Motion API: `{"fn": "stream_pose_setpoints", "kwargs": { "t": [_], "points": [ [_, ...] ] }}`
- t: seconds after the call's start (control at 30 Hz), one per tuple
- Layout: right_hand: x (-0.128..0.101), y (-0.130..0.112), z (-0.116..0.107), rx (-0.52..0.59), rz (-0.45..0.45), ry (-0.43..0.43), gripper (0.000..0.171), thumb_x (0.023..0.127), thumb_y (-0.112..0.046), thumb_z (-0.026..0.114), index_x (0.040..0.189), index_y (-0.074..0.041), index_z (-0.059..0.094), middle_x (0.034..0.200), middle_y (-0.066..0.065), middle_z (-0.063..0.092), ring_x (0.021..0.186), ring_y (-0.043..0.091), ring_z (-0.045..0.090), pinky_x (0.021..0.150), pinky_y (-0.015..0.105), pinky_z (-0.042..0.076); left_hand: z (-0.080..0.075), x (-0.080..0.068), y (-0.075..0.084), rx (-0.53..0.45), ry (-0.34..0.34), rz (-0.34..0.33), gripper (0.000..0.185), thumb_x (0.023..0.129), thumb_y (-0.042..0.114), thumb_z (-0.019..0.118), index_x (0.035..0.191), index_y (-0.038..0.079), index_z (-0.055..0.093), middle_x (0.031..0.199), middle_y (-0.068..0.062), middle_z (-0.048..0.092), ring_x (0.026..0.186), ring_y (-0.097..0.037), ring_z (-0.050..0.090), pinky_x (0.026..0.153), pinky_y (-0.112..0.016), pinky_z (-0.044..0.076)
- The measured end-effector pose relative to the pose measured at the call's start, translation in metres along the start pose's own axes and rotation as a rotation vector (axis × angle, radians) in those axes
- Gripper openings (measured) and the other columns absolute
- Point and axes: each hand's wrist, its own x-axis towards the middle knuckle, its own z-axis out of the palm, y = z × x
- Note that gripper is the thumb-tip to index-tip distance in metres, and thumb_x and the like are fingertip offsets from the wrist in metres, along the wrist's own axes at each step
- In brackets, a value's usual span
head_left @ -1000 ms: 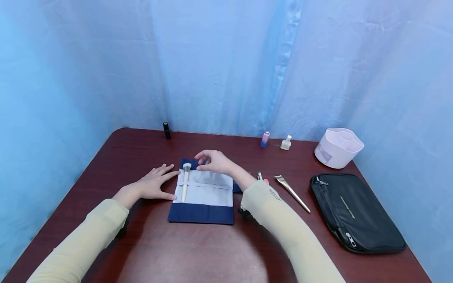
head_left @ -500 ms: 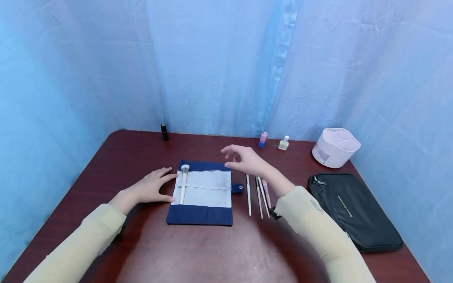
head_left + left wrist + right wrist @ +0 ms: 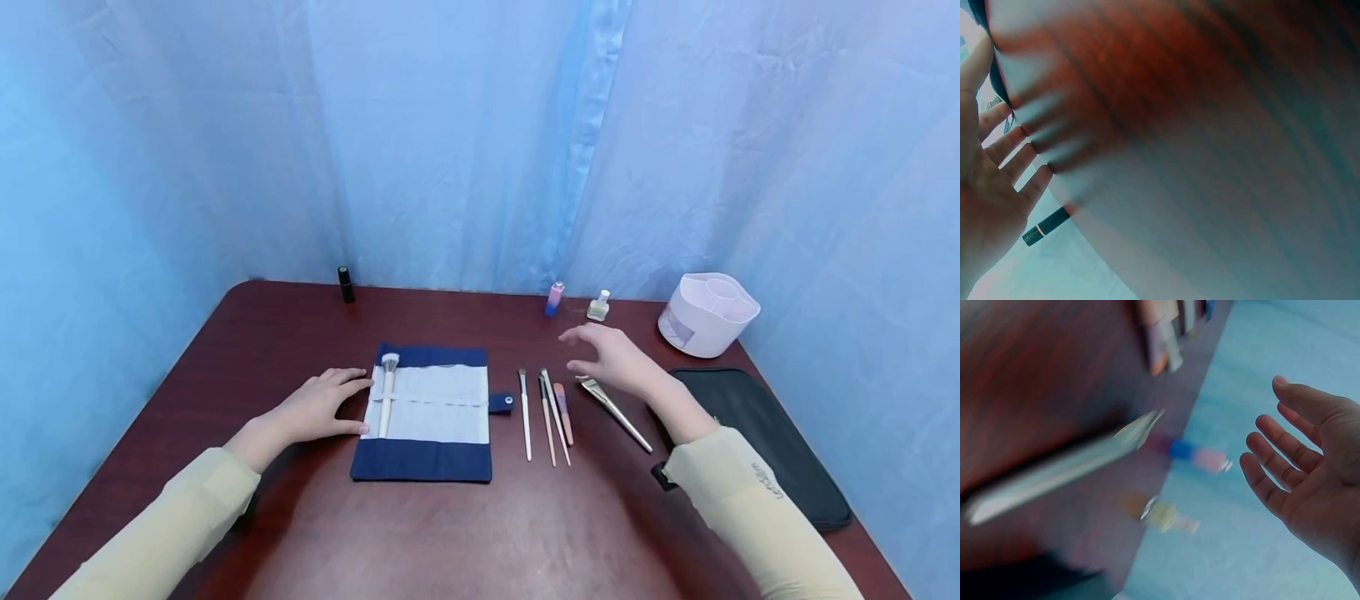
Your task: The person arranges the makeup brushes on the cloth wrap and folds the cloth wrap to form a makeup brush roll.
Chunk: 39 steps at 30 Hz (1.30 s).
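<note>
A navy and pale grey brush roll (image 3: 442,460) lies unfolded on the table, with one white-handled makeup brush (image 3: 387,396) tucked under its strap at the left side. My left hand (image 3: 311,408) rests at the roll's left edge, its fingers spread and relaxed. Over the right part of the table hovers my right hand (image 3: 618,358), fingers loosely bent and nothing between them. Just below it lies a gold makeup brush (image 3: 617,415) with a slanted head. Several slimmer brushes (image 3: 525,417) lie side by side between the roll and that gold brush.
A black zipped case (image 3: 772,450) lies at the right, partly behind the right forearm. Behind it stands a white organizer (image 3: 708,317). Along the back edge are a black lipstick tube (image 3: 346,284), a pink and blue bottle (image 3: 554,298) and a nail polish bottle (image 3: 598,306).
My right hand has moved from above the brush roll to the right, over the gold brush, uncovering the slimmer brushes. The left hand stays at the roll's edge.
</note>
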Motion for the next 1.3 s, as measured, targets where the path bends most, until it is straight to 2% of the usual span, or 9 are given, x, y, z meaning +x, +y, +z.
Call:
{"fn": "stream_pose_setpoints", "kwargs": {
  "t": [0.13, 0.3, 0.47, 0.7, 1.03, 1.3],
  "points": [
    [-0.019, 0.024, 0.001, -0.020, 0.075, -0.013, 0.037, 0.082, -0.015, 0.073, 0.116, -0.006, 0.063, 0.111, 0.013, 0.065, 0.102, 0.029, 0.060, 0.087, 0.046, 0.048, 0.001, 0.001, -0.001, -0.003, 0.009, 0.007, 0.080, 0.078, 0.056, 0.068, 0.139, 0.010, 0.047, 0.143, -0.017, 0.042, 0.128, -0.036, 0.039, 0.100, -0.058, 0.035],
    [-0.032, 0.040, 0.009, 0.020, 0.166, -0.096, 0.037, 0.082, -0.015, 0.073, 0.115, -0.002, 0.062, 0.097, 0.011, 0.065, 0.082, 0.020, 0.060, 0.070, 0.036, 0.051, 0.001, -0.002, -0.002, -0.011, 0.016, 0.005, 0.080, 0.078, 0.056, 0.068, 0.140, 0.009, 0.047, 0.142, -0.017, 0.043, 0.127, -0.036, 0.040, 0.100, -0.057, 0.035],
    [-0.038, 0.048, 0.019, 0.061, 0.191, -0.177, 0.037, 0.084, -0.016, 0.071, 0.116, -0.002, 0.060, 0.090, 0.007, 0.063, 0.072, 0.012, 0.056, 0.063, 0.029, 0.049, 0.001, -0.005, -0.002, -0.018, 0.020, 0.001, 0.080, 0.078, 0.055, 0.069, 0.139, 0.009, 0.047, 0.141, -0.018, 0.043, 0.126, -0.036, 0.041, 0.099, -0.057, 0.036],
    [-0.040, 0.051, 0.027, 0.128, 0.259, -0.218, 0.036, 0.086, -0.011, 0.069, 0.119, -0.005, 0.058, 0.085, 0.003, 0.058, 0.062, 0.012, 0.054, 0.055, 0.026, 0.049, 0.001, -0.004, -0.002, -0.013, 0.014, -0.003, 0.080, 0.078, 0.055, 0.069, 0.140, 0.009, 0.047, 0.142, -0.017, 0.043, 0.127, -0.036, 0.040, 0.100, -0.058, 0.035],
    [-0.039, 0.047, 0.030, 0.140, 0.278, -0.230, 0.038, 0.084, -0.008, 0.069, 0.120, -0.007, 0.057, 0.081, 0.002, 0.056, 0.064, 0.013, 0.051, 0.057, 0.027, 0.046, -0.001, -0.001, -0.001, -0.001, 0.013, 0.010, 0.081, 0.078, 0.058, 0.067, 0.139, 0.009, 0.047, 0.142, -0.017, 0.043, 0.126, -0.037, 0.041, 0.100, -0.059, 0.035],
    [-0.031, 0.031, 0.018, 0.180, 0.160, -0.113, 0.044, 0.081, -0.010, 0.071, 0.122, -0.007, 0.055, 0.082, 0.003, 0.058, 0.069, 0.012, 0.053, 0.062, 0.026, 0.047, -0.002, -0.001, 0.000, 0.003, -0.010, -0.006, 0.080, 0.078, 0.058, 0.067, 0.140, 0.011, 0.047, 0.142, -0.016, 0.043, 0.125, -0.035, 0.042, 0.099, -0.057, 0.036]
  ]
}}
